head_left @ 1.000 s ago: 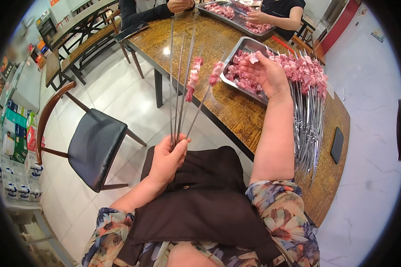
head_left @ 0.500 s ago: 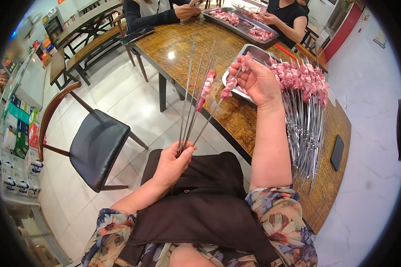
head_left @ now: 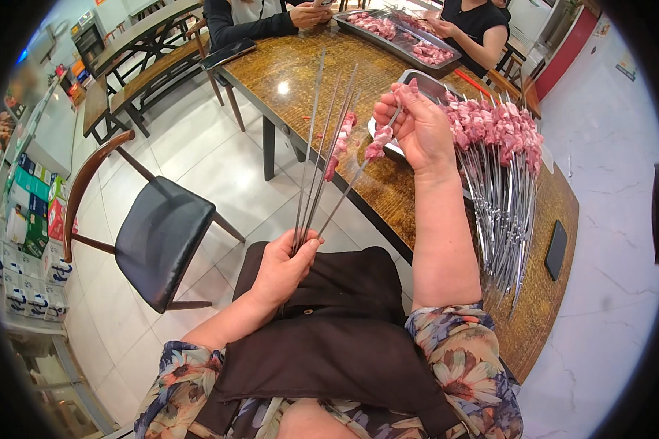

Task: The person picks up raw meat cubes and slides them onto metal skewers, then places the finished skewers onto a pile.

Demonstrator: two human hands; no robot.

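My left hand point(head_left: 284, 265) is closed around the lower ends of several metal skewers point(head_left: 315, 175) that fan upward over my lap. One of them carries a row of raw meat pieces point(head_left: 342, 143). Another slants right, with meat point(head_left: 377, 143) threaded below my right hand point(head_left: 419, 126). The fingers of that hand pinch a pink piece of meat point(head_left: 410, 89) at the skewer's upper end; the tip itself is hidden. Behind the right hand lies a metal tray point(head_left: 419, 75), partly covered by a heap of loaded meat skewers point(head_left: 501, 197) beside my forearm.
A brown wooden table point(head_left: 311, 80) spans the front and right. On it are a dark phone point(head_left: 556, 250), a red stick-like item point(head_left: 474, 82) and a far tray of meat point(head_left: 395, 42). Two people sit at its far side. A black-seated chair point(head_left: 165, 241) stands to my left.
My right hand has tilted and shifted slightly, its fingers curling more tightly at the meat on the slanted skewer. My left hand keeps its hold nearly unmoved.
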